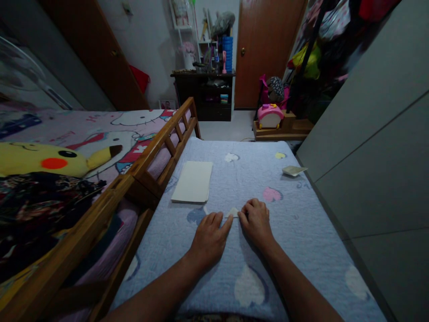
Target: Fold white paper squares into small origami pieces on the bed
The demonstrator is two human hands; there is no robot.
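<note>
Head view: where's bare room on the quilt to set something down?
Open quilt lies right of the right hand, and between the paper stack and the small card. Crowded at the folded paper between the left hand and right hand.

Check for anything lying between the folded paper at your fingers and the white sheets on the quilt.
Nothing visible stands there. Between the folded paper, at the left hand and right hand, and the white sheets lie only the blue quilt and its printed blue heart.
</note>
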